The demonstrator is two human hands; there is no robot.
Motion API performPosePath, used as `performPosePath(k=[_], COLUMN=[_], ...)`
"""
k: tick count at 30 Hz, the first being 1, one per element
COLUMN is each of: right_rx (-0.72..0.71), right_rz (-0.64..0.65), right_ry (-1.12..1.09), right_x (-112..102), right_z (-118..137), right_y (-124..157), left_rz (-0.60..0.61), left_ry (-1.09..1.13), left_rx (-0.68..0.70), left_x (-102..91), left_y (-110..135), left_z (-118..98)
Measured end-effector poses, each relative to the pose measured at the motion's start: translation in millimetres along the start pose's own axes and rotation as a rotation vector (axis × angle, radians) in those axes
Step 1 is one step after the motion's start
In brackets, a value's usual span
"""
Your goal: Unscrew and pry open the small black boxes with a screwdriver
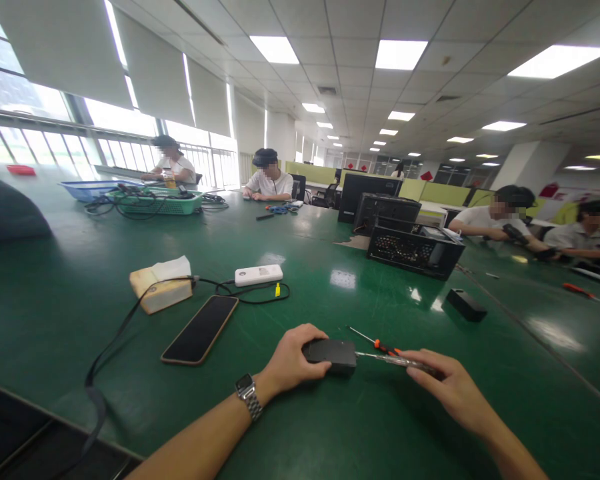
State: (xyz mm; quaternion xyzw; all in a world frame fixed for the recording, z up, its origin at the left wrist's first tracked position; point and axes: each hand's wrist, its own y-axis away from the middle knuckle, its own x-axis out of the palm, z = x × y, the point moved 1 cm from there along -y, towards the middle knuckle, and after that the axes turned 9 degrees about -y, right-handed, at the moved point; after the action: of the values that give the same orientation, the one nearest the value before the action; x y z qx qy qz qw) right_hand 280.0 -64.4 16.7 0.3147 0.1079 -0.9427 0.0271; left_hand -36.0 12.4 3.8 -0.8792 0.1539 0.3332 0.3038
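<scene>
My left hand [296,357], with a watch [249,396] on its wrist, is closed around a black rectangular box [336,356] low over the green table. My right hand [443,377] grips a screwdriver [387,359] with a thin metal shaft and a dark handle partly hidden by the fingers. Its tip meets the right end of the black box; whether it goes into a gap there I cannot tell. Just behind that shaft, an orange and black screwdriver [377,344] lies on the table. Another black box [466,305] rests farther off to the right.
Left of my hands lie a phone [200,330], a tissue pack [163,287] and a white device [259,275] with a black cable. Opened computer cases [413,253] stand behind to the right. Baskets [180,203] of cables sit at the back left. Several people sit around the table [300,433].
</scene>
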Motion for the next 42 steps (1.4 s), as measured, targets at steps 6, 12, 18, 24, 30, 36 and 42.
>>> performPosePath(k=[6,12,18,24,30,36,42], right_rx=[-0.104,-0.15,-0.259,-0.447,-0.308,-0.031,-0.007], right_rz=[0.033,0.033,-0.13,-0.32,-0.399,-0.265,-0.26], right_ry=[0.163,0.191,0.237,0.272,0.254,0.228,0.15], right_x=[-6,-9,4,18,19,19,26], right_z=[8,19,35,59,52,12,-3], right_y=[5,8,8,3,-6,7,19], left_rz=[0.071,0.199,0.244,0.233,0.243,0.243,0.241], left_ry=[-0.004,0.041,0.072,0.079,0.067,0.066,0.093], left_rx=[0.009,0.018,0.037,0.062,0.065,0.062,0.075], left_x=[0.8,1.5,1.6,2.4,1.2,1.9,2.5], left_y=[1,2,3,1,2,2,2], left_z=[0,-3,-5,-2,-3,-3,0])
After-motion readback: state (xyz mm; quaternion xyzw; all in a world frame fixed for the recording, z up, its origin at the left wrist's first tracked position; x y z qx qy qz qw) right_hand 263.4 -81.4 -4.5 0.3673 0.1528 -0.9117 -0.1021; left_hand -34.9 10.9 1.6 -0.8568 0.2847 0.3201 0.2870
